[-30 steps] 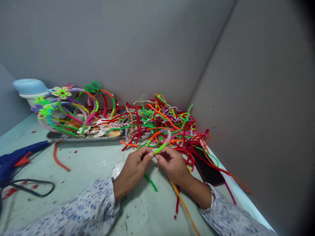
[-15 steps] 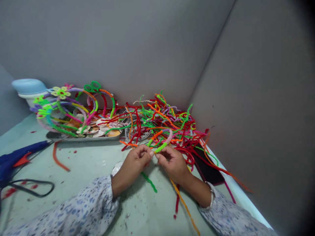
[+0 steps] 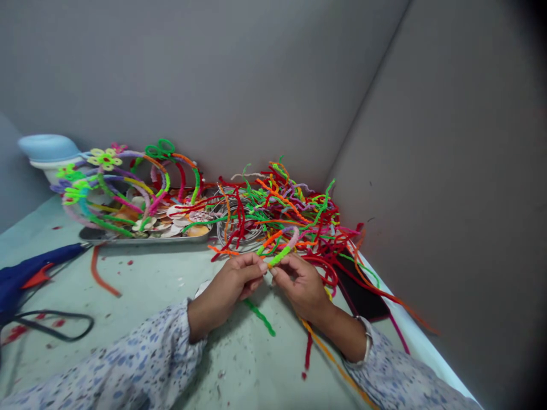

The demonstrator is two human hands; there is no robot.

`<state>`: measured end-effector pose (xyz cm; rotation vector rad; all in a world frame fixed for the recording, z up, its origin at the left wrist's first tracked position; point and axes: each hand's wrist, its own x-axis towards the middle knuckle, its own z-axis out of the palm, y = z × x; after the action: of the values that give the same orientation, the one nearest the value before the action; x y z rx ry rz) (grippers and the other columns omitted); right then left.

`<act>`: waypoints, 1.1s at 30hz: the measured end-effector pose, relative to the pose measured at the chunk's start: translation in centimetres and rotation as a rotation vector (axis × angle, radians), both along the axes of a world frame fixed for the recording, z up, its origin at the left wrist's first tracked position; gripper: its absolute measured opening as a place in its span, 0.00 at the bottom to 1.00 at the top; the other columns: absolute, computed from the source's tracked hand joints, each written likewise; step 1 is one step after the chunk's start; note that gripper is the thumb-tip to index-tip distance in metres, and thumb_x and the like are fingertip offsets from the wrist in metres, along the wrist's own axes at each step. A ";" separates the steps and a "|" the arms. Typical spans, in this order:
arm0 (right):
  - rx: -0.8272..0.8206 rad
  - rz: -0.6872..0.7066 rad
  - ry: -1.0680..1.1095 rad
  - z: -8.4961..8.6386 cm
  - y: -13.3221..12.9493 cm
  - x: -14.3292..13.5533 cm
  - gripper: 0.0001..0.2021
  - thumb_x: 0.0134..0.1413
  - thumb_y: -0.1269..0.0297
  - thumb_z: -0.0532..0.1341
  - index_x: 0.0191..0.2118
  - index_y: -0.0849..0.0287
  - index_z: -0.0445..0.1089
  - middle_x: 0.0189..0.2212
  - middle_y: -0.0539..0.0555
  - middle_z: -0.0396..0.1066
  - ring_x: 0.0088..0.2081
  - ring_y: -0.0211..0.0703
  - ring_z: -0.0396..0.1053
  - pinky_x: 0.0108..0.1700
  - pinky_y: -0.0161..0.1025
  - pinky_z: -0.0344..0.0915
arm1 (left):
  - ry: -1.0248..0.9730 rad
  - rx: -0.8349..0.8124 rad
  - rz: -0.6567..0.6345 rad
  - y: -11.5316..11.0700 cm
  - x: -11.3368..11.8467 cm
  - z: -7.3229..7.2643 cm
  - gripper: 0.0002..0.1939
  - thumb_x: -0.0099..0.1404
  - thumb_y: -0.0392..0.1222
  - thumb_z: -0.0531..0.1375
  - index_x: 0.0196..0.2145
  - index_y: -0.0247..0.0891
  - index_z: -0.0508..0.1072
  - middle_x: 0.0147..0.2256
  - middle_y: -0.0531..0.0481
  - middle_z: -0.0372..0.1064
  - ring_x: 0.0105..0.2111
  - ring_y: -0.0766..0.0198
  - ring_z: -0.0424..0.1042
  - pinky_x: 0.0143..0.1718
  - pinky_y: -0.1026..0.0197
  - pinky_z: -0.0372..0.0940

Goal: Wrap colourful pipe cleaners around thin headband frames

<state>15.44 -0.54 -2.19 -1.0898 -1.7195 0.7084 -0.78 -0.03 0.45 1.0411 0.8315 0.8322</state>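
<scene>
A hoop wrapped in green, pink and orange fuzzy stems [image 3: 284, 251] is pinched between my two hands near the middle of the table. My left hand [image 3: 233, 285] grips its near end with thumb and index finger pressed together. Close beside those fingertips, my right hand [image 3: 301, 285] holds the bright green part. An orange-yellow stem [image 3: 331, 356] trails from under my right hand towards the front edge. Below my left hand lies a green stem [image 3: 260, 316], and a dark red one [image 3: 307, 357] is near my right wrist.
Behind my hands is a tangled heap of coloured stems [image 3: 294, 199] with coiled wire [image 3: 226, 230]. Wrapped headbands [image 3: 123, 185] stand over a shell-filled tray [image 3: 149, 242]. A blue glue gun [image 3: 38, 262] lies left, a black flat object [image 3: 367, 296] right, a blue-lidded container [image 3: 50, 149] back left.
The orange-yellow stem's trailing end has swung to the right. My left hand has turned slightly, its wrist shifting a little left; both hands keep their pinch on the hoop.
</scene>
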 end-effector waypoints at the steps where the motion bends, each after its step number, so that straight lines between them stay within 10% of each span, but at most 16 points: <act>1: 0.002 0.002 0.004 0.0 0.0 0.0 0.03 0.54 0.66 0.58 0.31 0.56 0.69 0.28 0.51 0.68 0.32 0.40 0.66 0.35 0.35 0.62 | -0.005 -0.007 -0.002 0.0 0.0 0.1 0.09 0.58 0.42 0.57 0.25 0.36 0.63 0.16 0.60 0.51 0.15 0.75 0.45 0.15 0.69 0.38; 33: 0.017 0.082 0.149 -0.2 0.1 0.0 0.05 0.54 0.70 0.59 0.36 0.55 0.70 0.32 0.50 0.69 0.36 0.40 0.66 0.41 0.38 0.62 | -0.091 -0.080 -0.069 -0.6 0.1 0.8 0.07 0.62 0.40 0.56 0.27 0.36 0.62 0.17 0.60 0.51 0.15 0.75 0.43 0.14 0.69 0.37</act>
<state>15.43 -0.45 -2.38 -0.9358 -1.6462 0.8048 -0.72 -0.62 1.26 0.9498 0.7422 0.7761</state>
